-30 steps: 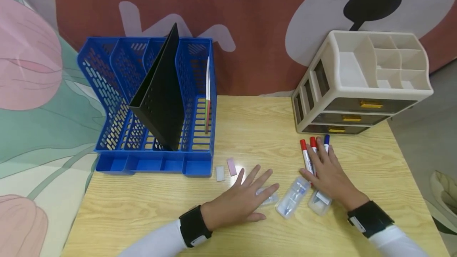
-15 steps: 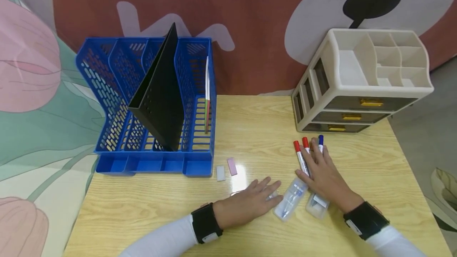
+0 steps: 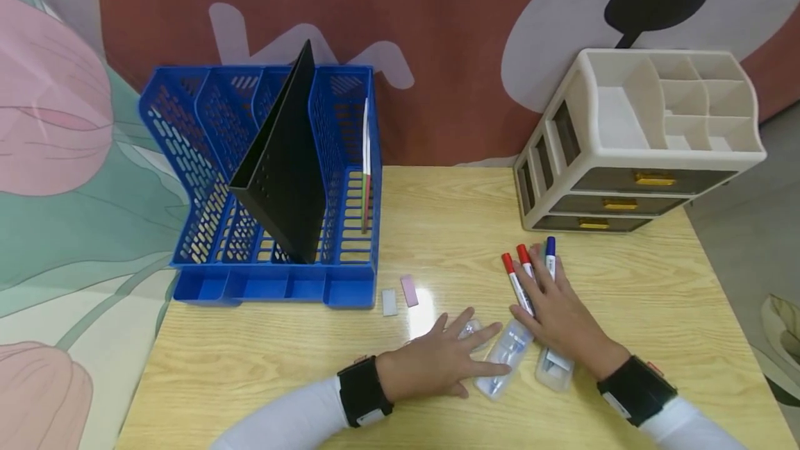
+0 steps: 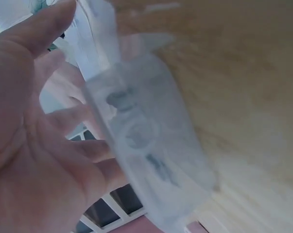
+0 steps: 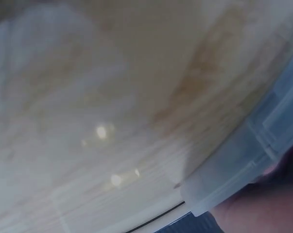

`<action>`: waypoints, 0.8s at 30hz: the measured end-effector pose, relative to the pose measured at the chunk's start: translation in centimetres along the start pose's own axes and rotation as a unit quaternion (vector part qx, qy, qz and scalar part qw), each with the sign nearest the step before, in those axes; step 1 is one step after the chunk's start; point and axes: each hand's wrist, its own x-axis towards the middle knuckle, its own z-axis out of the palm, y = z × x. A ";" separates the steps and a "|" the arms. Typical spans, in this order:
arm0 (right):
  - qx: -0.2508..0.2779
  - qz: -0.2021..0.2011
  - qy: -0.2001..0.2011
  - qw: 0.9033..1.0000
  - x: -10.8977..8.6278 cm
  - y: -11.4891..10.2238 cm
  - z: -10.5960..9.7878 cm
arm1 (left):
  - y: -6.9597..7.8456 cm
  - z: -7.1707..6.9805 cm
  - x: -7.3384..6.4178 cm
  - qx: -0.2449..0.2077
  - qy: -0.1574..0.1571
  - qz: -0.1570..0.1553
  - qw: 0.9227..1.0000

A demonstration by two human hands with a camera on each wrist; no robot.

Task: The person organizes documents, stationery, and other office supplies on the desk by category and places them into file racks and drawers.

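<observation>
Two slim white markers with red caps (image 3: 517,287) and one slim white marker with a blue cap (image 3: 551,259) lie beneath and just beside the extended, spread fingers of the right hand (image 3: 565,318). A clear oblong plastic box (image 3: 500,373) lies between the hands, partly under the left hand (image 3: 434,367), whose fingers are straight, splayed and grasping nothing. Another clear plastic box (image 3: 555,372) shows beside the right palm. Small flat pink (image 3: 409,291) and grey (image 3: 389,302) blocks lie beyond the left hand.

A black folder (image 3: 284,179) is held tilted in a blue rack (image 3: 275,270), where perhaps thin booklets (image 3: 365,148) are also stood; a cream drawer unit (image 3: 612,182) is placed well apart.
</observation>
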 end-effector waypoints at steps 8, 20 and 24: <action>-0.001 -0.036 -0.019 0.999 0.9 -0.8 0.1 | 0.4 -0.5 -0.4 0.039 -0.006 0.007 0.999; -0.023 -0.122 -0.005 0.992 3.4 -0.7 0.4 | 0.2 -0.6 -1.5 0.032 0.020 0.009 0.999; -0.024 -0.134 -0.003 0.991 4.8 -0.9 0.5 | -0.4 -0.7 -1.8 0.023 0.026 -0.006 0.999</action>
